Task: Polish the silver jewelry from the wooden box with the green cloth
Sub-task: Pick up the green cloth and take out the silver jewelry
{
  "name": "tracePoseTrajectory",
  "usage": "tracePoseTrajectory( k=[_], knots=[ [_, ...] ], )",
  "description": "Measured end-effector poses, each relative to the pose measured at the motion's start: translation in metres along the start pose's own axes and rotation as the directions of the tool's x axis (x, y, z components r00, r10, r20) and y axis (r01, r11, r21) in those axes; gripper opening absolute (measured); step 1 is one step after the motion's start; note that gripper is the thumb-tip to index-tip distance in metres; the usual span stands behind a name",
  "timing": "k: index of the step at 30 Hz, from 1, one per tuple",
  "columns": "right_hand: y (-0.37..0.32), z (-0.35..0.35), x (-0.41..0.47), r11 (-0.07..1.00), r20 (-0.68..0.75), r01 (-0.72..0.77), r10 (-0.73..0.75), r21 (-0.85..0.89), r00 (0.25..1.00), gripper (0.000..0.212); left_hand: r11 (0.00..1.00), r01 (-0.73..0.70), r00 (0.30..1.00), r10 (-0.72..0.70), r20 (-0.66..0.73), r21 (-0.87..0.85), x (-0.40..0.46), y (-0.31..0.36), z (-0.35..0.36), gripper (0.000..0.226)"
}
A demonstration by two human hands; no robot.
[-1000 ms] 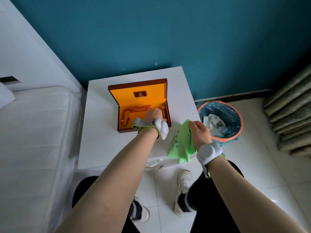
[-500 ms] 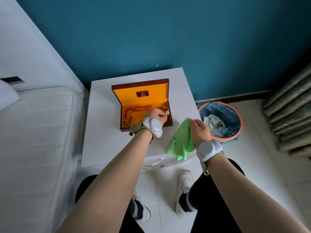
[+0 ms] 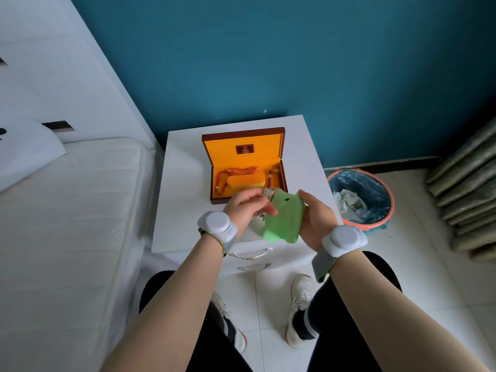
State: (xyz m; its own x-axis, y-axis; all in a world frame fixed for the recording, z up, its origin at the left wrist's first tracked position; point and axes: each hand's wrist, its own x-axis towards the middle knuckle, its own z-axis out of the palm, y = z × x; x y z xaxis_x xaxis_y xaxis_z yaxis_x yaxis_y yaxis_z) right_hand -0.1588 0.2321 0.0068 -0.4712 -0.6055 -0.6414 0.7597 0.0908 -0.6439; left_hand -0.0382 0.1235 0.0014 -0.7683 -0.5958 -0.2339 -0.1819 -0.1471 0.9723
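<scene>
- A white bed (image 3: pixel 67 210) lies at my far left.
- The desk (image 3: pixel 182 210) carries the open box (image 3: pixel 243 138), orange-lined, with red beads (image 3: pixel 236 171) inside.
- My left hand (image 3: pixel 245 208) hovers just in front of the box, its fingers (image 3: pixel 257 193) curled, pinching a small silver piece (image 3: pixel 267 191) against the cloth's top edge.
- The cloth (image 3: pixel 285 218) sits between my hands.
- My right hand (image 3: pixel 316 216) grips the cloth's right side, fingers wrapped round it.
- A bin (image 3: pixel 386 194) stands on the floor to the right.
</scene>
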Motion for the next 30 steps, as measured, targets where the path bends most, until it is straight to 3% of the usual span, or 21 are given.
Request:
tracePoseTrajectory(
  k=[4,9,13,19,25,27,30],
  knots=[
    [0.005,0.004,-0.016,0.997,0.144,-0.057,0.049,0.053,0.988,0.047,0.995,0.057,0.997,-0.052,0.06,-0.085,-0.019,-0.005,0.002,0.029],
    [0.011,0.005,-0.028,0.998,0.224,-0.048,0.039,0.033,0.974,0.05,0.977,0.161,0.984,-0.147,0.1,-0.141,-0.032,0.001,0.003,0.025],
    [0.018,0.005,-0.032,0.998,0.294,-0.058,0.049,0.022,0.955,0.048,0.994,0.109,0.992,-0.108,0.059,-0.027,-0.038,-0.002,0.005,0.032],
    [0.025,0.001,-0.031,0.998,0.358,-0.063,0.055,0.011,0.932,0.044,0.996,0.084,0.996,-0.083,0.017,-0.041,-0.041,-0.001,0.008,0.023],
    [0.031,0.001,-0.026,0.985,0.363,-0.008,-0.056,0.17,0.93,0.051,0.995,0.091,0.995,-0.089,0.032,-0.043,-0.044,0.0,0.008,0.015],
    [0.032,0.0,-0.026,0.973,0.384,-0.01,-0.082,0.232,0.92,0.045,0.996,0.083,0.996,-0.082,0.043,-0.034,-0.044,0.002,0.009,0.019],
    [0.034,0.001,-0.028,0.987,0.425,0.055,-0.116,0.154,0.898,0.031,0.997,0.076,0.995,-0.076,0.072,0.009,-0.044,0.005,0.011,0.024]
  ],
)
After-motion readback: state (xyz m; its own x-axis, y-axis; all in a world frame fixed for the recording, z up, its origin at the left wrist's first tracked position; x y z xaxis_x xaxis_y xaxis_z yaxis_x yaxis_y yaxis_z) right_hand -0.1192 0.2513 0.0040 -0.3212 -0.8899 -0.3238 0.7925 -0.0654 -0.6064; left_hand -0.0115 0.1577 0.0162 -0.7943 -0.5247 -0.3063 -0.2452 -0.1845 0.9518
